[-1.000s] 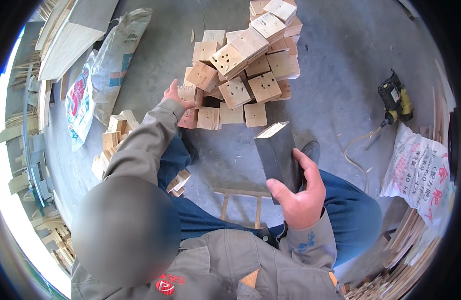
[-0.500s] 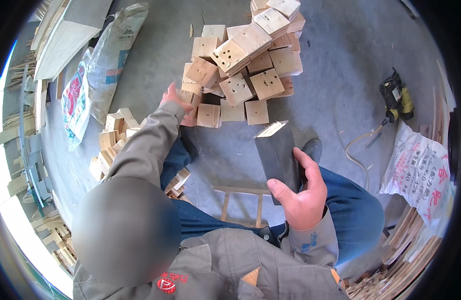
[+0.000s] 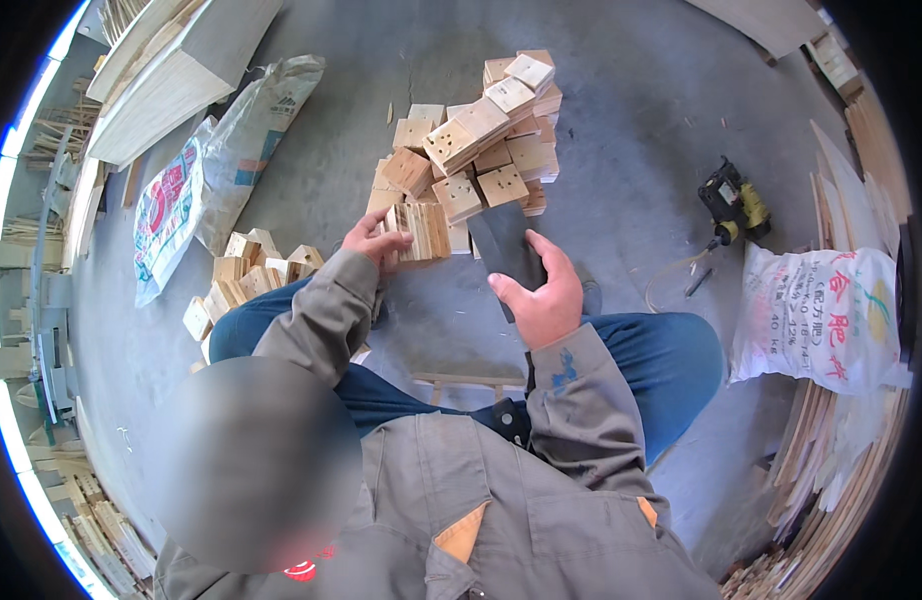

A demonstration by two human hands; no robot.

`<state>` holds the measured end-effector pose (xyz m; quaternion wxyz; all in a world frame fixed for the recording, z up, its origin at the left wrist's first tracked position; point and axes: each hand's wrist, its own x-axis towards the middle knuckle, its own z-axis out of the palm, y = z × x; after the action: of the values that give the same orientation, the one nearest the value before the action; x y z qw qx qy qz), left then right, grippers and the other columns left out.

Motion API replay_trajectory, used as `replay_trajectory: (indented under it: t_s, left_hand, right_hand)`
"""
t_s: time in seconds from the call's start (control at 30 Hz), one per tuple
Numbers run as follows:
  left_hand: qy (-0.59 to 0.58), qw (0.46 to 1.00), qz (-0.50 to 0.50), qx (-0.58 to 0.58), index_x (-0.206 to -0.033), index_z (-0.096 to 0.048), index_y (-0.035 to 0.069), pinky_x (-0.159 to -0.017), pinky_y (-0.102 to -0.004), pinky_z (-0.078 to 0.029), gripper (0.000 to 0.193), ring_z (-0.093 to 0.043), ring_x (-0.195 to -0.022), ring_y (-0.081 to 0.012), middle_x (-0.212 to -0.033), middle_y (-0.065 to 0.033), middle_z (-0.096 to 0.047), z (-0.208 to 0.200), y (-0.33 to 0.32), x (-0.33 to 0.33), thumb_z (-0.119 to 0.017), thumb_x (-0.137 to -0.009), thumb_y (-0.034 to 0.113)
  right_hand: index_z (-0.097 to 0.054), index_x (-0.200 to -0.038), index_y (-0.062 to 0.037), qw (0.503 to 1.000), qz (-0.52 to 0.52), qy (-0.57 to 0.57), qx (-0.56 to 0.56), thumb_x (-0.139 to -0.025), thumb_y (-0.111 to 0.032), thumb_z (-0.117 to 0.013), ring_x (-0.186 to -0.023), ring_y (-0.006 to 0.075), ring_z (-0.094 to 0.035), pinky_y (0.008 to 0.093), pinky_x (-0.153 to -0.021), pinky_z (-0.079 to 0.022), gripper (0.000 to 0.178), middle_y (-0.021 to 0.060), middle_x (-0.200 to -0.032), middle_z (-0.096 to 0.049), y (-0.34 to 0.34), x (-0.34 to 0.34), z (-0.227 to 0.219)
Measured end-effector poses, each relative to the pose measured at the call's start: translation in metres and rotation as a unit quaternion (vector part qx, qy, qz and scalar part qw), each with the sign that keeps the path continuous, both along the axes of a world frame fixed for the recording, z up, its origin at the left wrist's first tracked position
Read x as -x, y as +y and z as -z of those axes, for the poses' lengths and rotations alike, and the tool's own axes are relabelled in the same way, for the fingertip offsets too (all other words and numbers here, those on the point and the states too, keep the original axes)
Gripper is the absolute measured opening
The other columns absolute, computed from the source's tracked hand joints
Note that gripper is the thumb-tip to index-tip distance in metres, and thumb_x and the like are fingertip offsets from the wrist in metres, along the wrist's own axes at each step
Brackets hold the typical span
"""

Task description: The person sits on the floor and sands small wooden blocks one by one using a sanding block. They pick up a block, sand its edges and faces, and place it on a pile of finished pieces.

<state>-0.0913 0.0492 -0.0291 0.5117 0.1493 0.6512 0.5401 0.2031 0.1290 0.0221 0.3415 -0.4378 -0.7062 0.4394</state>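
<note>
1. Right hand (image 3: pixel 543 300) clamps a dark flat board (image 3: pixel 506 250), thumb on top, just above the knees.
2. Left hand (image 3: pixel 373 238) closes around a bundle of thin wood pieces (image 3: pixel 418 232) at the foot of the block pile (image 3: pixel 481 150).
3. White printed sack (image 3: pixel 826 315) at right; another sack (image 3: pixel 171 210) at left.
4. Yellow power tool (image 3: pixel 733 205) beyond, details unclear.

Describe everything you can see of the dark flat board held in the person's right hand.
The dark flat board is a thin, roughly rectangular panel, dark grey to black, with a matte face; its material cannot be told. The right hand grips its near end, thumb across the face. It is held above the grey floor, tilted, its far end reaching toward the pile of pale wooden blocks and lying beside the bundle of thin wooden pieces under the left hand. Whether it touches them cannot be told.
</note>
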Motion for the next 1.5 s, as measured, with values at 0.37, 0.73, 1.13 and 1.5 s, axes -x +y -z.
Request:
replay_trajectory:
  t_s: [0.37, 0.73, 1.13, 1.5]
  left_hand:
    - [0.027, 0.999, 0.043, -0.003, -0.149, -0.048, 0.008, -0.090, -0.0404, -0.058, 0.087, -0.069, -0.108, -0.0254, -0.121, -0.0128, -0.069, -0.035, -0.055, -0.102, -0.089, -0.073, 0.015]
    - [0.189, 0.971, 0.143, -0.041, -0.142, -0.053, 0.002, -0.093, -0.0368, -0.057, 0.091, -0.068, -0.107, -0.0242, -0.119, -0.0150, -0.067, -0.038, -0.056, -0.137, -0.094, -0.063, 0.023]
    - [0.445, 0.884, 0.126, -0.065, -0.138, -0.059, 0.010, -0.100, -0.0374, -0.053, 0.089, -0.062, -0.118, -0.0294, -0.128, -0.0172, -0.058, -0.041, -0.050, -0.116, -0.093, -0.057, 0.020]
    - [0.491, 0.848, 0.142, -0.139, -0.135, -0.059, 0.009, -0.101, -0.0389, -0.054, 0.087, -0.060, -0.121, -0.0319, -0.130, -0.0172, -0.056, -0.033, -0.055, -0.112, -0.093, -0.056, 0.016]
  right_hand:
    - [-0.061, -0.134, -0.0053, 0.984, -0.101, -0.058, -0.133, -0.073, -0.023, -0.087, -0.119, 0.0407, -0.058, 0.0469, -0.104, -0.047, 0.069, 0.0228, -0.128, -0.062, -0.037, -0.019, 0.010]
    - [-0.061, -0.136, -0.0007, 0.991, -0.019, 0.000, -0.130, -0.076, -0.023, -0.085, -0.119, 0.0394, -0.059, 0.0456, -0.105, -0.046, 0.069, 0.0233, -0.126, -0.064, -0.017, -0.030, -0.001]
    - [-0.065, -0.133, -0.0052, 0.989, -0.038, -0.139, -0.022, -0.074, -0.026, -0.083, -0.120, 0.0373, -0.061, 0.0440, -0.105, -0.048, 0.065, 0.0223, -0.125, -0.066, -0.004, -0.048, 0.009]
    - [-0.069, -0.128, -0.0049, 0.986, -0.072, -0.150, -0.005, -0.074, -0.026, -0.083, -0.117, 0.0359, -0.063, 0.0432, -0.103, -0.050, 0.060, 0.0205, -0.123, -0.068, -0.005, -0.026, 0.005]
